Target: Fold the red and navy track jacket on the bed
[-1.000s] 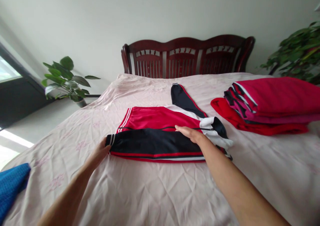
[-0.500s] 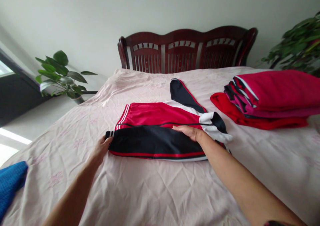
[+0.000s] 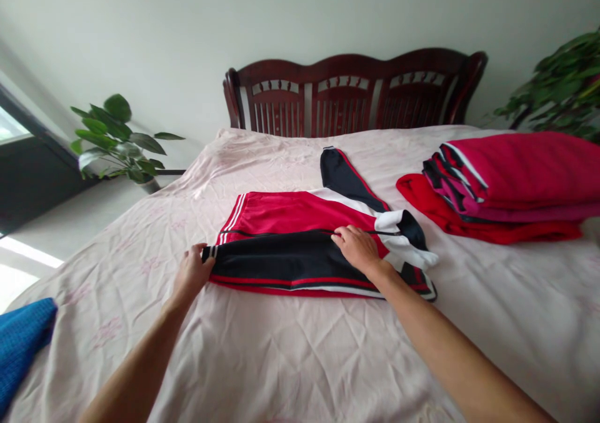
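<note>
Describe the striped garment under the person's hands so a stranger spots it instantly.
From the wooden headboard, come down the pink bedspread to its middle. The red-and-navy track garment lies there under the left hand and right hand. Unlike the folded stack to its right, it lies spread out, a narrow navy length reaching toward the headboard.

Lit softly by daylight from the window (image 3: 12, 126) on the left, burned out to white on the floor (image 3: 28, 267) below it (the only real glare). Faint shadows in the bedspread (image 3: 281, 360) creases. Headboard (image 3: 347, 101) curved by wide-lens distortion; nothing blurred.
</note>
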`<action>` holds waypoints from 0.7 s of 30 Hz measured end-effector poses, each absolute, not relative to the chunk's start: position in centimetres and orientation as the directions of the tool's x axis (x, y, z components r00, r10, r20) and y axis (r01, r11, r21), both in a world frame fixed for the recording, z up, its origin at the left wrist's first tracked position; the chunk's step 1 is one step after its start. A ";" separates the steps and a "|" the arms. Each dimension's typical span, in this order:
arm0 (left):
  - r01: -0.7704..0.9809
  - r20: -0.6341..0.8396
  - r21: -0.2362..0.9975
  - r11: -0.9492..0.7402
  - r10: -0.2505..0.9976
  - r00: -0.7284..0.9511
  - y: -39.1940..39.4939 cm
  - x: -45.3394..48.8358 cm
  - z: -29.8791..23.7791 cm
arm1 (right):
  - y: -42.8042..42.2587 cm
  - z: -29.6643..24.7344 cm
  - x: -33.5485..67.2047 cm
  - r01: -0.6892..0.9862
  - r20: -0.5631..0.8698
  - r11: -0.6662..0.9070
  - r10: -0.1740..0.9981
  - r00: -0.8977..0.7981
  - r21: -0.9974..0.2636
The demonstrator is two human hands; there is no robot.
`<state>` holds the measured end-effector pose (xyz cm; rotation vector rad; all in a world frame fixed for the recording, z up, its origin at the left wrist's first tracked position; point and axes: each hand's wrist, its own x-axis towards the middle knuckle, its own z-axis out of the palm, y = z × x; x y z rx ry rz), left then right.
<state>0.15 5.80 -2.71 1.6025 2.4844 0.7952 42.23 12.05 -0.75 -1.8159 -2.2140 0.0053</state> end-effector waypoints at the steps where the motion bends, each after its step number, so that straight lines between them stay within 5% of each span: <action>1: 0.864 0.267 0.416 0.282 0.871 -0.413 5.4 0.8 -2.2 | 11.5 -0.6 41.9 0.969 0.267 0.207 0.949 -0.167 -0.131; 5: 0.986 0.463 0.146 -0.085 0.886 0.008 3.9 4.2 -1.5 | 8.5 -1.2 40.4 0.929 0.394 0.370 0.854 -0.338 -0.004; 8: 0.962 0.379 -0.004 -0.272 0.890 0.253 3.7 5.5 -2.7 | 6.5 -3.1 40.6 0.887 0.325 0.461 0.835 -0.445 0.032; 11: 0.944 0.312 -0.053 -0.325 0.893 0.325 4.1 5.0 -3.9 | 5.7 -4.8 42.5 0.911 0.279 0.411 0.870 -0.406 0.043; 17: 0.920 0.294 0.162 -0.357 0.907 0.300 5.2 2.5 -4.0 | 5.9 -5.2 47.1 0.952 0.288 0.302 0.908 -0.304 0.054; 21: 0.909 0.266 0.415 -0.032 0.960 -0.087 4.7 1.3 -4.4 | 5.7 -4.6 48.8 0.967 0.295 0.255 0.922 -0.251 0.024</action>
